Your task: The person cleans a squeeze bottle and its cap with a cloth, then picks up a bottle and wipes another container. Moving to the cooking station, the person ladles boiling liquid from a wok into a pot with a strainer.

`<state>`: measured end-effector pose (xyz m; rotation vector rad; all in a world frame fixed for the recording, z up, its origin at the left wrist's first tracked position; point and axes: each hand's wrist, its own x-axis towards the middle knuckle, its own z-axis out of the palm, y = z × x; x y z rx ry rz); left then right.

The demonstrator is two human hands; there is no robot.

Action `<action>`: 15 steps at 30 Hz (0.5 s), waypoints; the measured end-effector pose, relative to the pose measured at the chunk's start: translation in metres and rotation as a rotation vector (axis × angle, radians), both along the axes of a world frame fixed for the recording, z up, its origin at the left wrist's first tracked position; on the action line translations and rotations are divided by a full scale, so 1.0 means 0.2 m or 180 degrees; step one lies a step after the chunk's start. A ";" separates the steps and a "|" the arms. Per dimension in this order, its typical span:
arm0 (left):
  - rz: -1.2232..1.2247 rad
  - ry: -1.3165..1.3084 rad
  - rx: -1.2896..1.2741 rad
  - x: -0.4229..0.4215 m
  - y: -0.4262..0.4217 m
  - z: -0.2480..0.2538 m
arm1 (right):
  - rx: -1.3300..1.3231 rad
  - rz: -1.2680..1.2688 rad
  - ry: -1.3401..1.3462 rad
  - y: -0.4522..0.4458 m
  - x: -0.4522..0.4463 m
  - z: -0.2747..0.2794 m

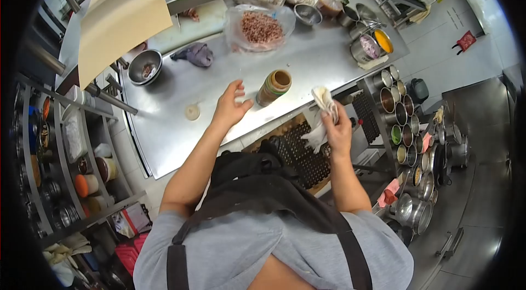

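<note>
1. Left hand [233, 105]: I see fingers apart, loosely curved, just beside the open-mouthed brownish jar [267, 94].
2. Right hand [338, 131]: fingers clamped on a crumpled whitish cloth [324, 99], ends hanging loose.
3. Jar: cylindrical, green-banded, on shiny steel worktop [230, 62], between both hands.
4. Pale round disc [192, 112] lies flat, left.
5. Coarse reddish bits [261, 28] fill a clear plastic bag [234, 23].

left hand [233, 106]: fingers [236, 86] parted | right hand [338, 128]: fingers curled | forearms [200, 161]: extended forward
</note>
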<state>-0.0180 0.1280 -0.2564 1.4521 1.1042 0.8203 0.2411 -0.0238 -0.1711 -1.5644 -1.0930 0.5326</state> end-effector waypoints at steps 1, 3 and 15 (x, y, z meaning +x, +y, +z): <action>-0.0146 0.0112 0.0245 0.03 0.02 0.02 | 0.0127 0.0061 -0.0198 0.04 0.01 0.02; -0.0268 0.0242 0.0490 0.10 0.07 0.04 | 0.0309 0.0210 -0.0755 0.14 0.00 0.09; -0.1127 0.0154 0.0891 0.36 0.19 0.04 | -0.0379 0.1228 -0.1530 0.42 -0.08 0.02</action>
